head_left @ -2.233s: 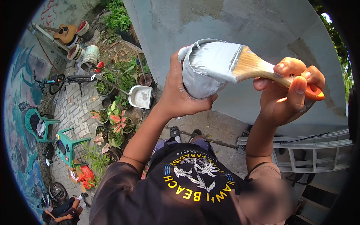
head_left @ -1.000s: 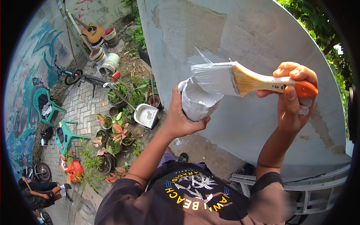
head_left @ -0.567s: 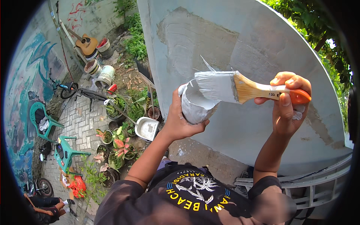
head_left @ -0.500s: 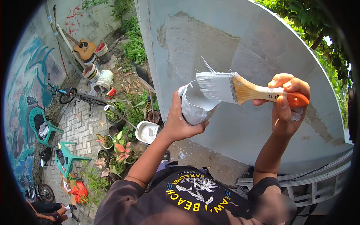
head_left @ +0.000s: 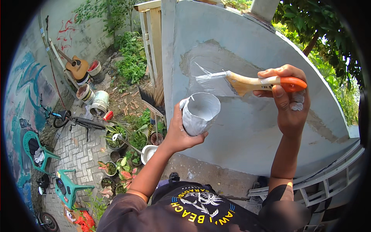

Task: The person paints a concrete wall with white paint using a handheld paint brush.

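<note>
Paint cup and brush held up before a grey curved wall.

Head view: the left hand [head_left: 178,133] wraps its fingers around a white paint-smeared cup [head_left: 199,113]; to the right, the right hand [head_left: 288,101] clamps a wooden-handled, orange-tipped flat brush [head_left: 247,82], bristles against the grey plastered wall [head_left: 247,127].

Directly ahead, passage is blocked by the curved grey plastered wall [head_left: 247,127], against which the paint-loaded bristles of the wooden-handled brush with an orange tip [head_left: 247,82] are laid, gripped in the right hand [head_left: 288,104]. A narrow gap is left between that brush and the crumpled white paint cup [head_left: 200,113] clasped in the left hand [head_left: 179,133], while open air is found left of the cup, far above the grey brick paving [head_left: 79,154] crowded with potted plants [head_left: 119,170]. To the lower right, room is limited by the grey metal ladder rails [head_left: 317,185].
</note>
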### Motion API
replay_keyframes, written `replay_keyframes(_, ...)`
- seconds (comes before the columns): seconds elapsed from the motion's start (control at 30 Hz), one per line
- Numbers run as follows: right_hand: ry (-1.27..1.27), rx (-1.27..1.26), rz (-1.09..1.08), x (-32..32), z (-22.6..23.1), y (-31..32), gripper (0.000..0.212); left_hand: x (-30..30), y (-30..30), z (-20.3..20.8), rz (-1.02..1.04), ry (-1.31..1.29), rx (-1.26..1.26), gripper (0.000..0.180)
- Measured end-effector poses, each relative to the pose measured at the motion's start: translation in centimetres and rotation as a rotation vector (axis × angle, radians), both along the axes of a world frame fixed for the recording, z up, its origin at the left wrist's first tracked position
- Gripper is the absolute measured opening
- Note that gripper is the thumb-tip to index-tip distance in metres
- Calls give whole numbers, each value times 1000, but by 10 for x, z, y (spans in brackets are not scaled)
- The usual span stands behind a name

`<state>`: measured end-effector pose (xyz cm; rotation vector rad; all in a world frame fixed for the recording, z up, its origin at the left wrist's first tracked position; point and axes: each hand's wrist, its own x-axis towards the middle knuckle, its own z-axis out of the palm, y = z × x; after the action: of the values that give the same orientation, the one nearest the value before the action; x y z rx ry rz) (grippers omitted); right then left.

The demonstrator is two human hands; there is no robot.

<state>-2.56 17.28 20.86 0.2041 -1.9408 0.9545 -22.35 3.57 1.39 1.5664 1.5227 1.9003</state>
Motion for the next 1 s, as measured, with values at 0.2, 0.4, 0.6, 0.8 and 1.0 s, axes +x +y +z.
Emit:
replay_keyframes(0.2,-51,123,-92,-39,37,-1,29,-16,-13,-9,28,-5,0,103)
replay_keyframes(0.4,-181,314,-120,-93,61,7,28,-26,-27,-25,-7,-92,10,100)
replay_keyframes(0.6,-261,373,-126,-128,49,8,21,-32,-43,-41,25,-109,1,101)
replay_keyframes(0.8,-375,450,-169,-149,57,18,18,-39,-51,-51,45,-130,1,101)
replay_keyframes(1.0,-297,617,-244,-160,97,18,17,-44,-57,-54,51,-140,21,100)
